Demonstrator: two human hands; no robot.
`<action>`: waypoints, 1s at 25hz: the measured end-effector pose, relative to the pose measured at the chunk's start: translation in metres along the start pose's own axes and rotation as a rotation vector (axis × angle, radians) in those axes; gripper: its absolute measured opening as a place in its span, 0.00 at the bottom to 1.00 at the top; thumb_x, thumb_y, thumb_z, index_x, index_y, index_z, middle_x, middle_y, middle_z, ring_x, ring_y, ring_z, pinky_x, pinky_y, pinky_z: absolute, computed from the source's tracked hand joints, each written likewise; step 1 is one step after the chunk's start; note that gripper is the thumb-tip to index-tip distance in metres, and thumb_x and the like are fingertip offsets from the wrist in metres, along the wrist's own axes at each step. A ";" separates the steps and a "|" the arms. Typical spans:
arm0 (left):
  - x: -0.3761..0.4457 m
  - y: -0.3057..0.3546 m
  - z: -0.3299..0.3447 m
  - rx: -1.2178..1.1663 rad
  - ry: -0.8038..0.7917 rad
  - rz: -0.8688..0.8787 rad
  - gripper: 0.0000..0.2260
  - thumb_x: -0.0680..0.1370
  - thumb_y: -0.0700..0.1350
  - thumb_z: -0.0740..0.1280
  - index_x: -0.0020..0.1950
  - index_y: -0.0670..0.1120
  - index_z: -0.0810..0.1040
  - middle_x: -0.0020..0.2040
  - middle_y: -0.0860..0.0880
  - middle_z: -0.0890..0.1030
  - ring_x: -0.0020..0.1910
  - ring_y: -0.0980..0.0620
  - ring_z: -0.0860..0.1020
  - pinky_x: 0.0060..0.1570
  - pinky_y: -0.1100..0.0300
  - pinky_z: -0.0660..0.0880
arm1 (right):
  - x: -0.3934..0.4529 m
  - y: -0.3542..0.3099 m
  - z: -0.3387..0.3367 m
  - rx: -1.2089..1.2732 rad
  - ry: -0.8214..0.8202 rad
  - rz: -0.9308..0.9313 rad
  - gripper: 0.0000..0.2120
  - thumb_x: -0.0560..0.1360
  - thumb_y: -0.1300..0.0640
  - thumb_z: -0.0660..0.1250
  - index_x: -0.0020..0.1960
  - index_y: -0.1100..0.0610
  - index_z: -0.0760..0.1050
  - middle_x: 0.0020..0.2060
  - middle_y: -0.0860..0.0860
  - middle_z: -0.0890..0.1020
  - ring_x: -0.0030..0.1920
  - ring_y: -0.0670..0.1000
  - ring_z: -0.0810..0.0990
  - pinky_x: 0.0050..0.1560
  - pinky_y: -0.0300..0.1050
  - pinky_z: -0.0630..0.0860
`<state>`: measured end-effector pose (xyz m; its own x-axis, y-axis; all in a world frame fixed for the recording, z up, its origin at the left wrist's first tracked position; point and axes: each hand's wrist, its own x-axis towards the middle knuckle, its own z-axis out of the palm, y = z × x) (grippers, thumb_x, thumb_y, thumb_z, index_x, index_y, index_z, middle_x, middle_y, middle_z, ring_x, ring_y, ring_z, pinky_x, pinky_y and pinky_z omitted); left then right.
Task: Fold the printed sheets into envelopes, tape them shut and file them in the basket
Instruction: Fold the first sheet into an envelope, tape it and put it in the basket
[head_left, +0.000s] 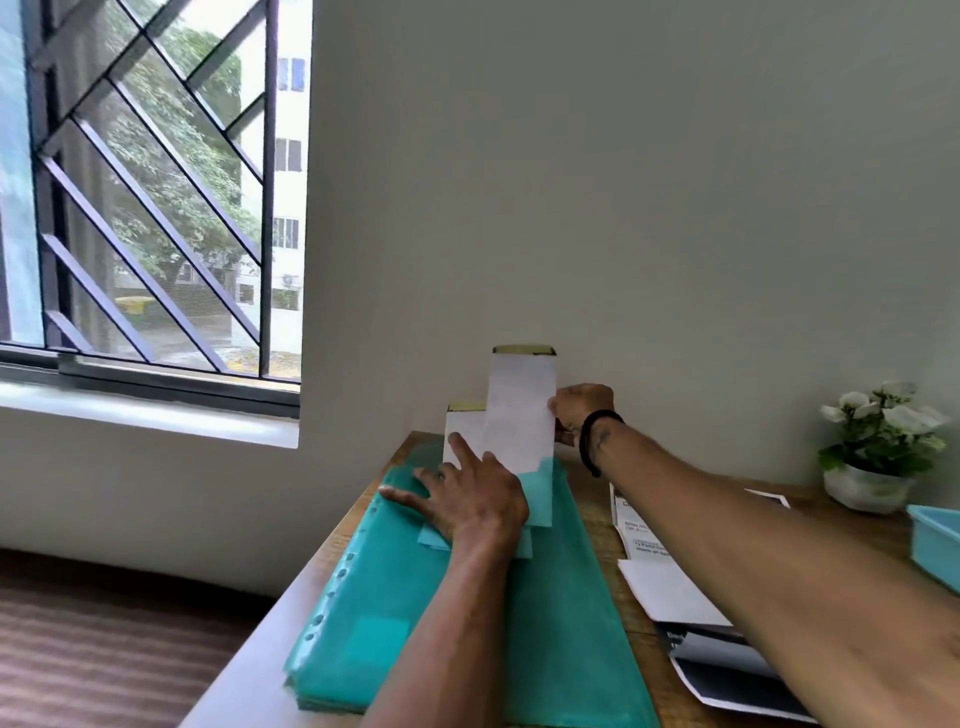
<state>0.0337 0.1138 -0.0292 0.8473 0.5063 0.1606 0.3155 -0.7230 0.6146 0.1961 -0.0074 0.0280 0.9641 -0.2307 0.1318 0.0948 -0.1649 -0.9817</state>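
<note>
Both your arms reach forward.
Your left hand (470, 499) lies flat, fingers spread; your right hand (579, 410) pinches with curled fingers.

bare forearms, black wristband (597, 439) on right

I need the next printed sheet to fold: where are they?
The printed sheets lie on the right part of the wooden table, under the right forearm, between the teal plastic sleeve and the blue basket.

Basket (935, 545) cut off – sheet print (644, 540) blurred.
</note>
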 end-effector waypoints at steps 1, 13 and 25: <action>0.000 0.000 0.000 0.008 0.003 0.003 0.30 0.84 0.61 0.45 0.85 0.51 0.46 0.78 0.43 0.72 0.82 0.35 0.57 0.68 0.22 0.27 | 0.005 -0.005 -0.008 0.036 0.060 -0.029 0.05 0.69 0.64 0.70 0.44 0.59 0.82 0.50 0.62 0.87 0.48 0.61 0.87 0.49 0.63 0.85; -0.032 0.047 -0.027 0.026 0.402 0.727 0.46 0.75 0.78 0.47 0.85 0.52 0.46 0.85 0.45 0.54 0.85 0.43 0.48 0.76 0.32 0.30 | -0.120 -0.080 -0.126 0.399 -0.051 -0.077 0.09 0.78 0.75 0.65 0.44 0.63 0.74 0.42 0.62 0.82 0.42 0.59 0.83 0.43 0.52 0.85; -0.048 0.058 -0.026 0.281 -0.077 0.958 0.49 0.71 0.66 0.72 0.82 0.66 0.42 0.74 0.47 0.68 0.71 0.43 0.70 0.72 0.39 0.68 | -0.186 -0.017 -0.278 -1.060 -0.593 -0.480 0.23 0.73 0.38 0.74 0.64 0.45 0.81 0.60 0.39 0.83 0.60 0.39 0.81 0.64 0.41 0.78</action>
<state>0.0006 0.0593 0.0187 0.8191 -0.3725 0.4363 -0.4335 -0.9000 0.0455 -0.0535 -0.2279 0.0586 0.8767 0.4727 0.0892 0.4798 -0.8459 -0.2328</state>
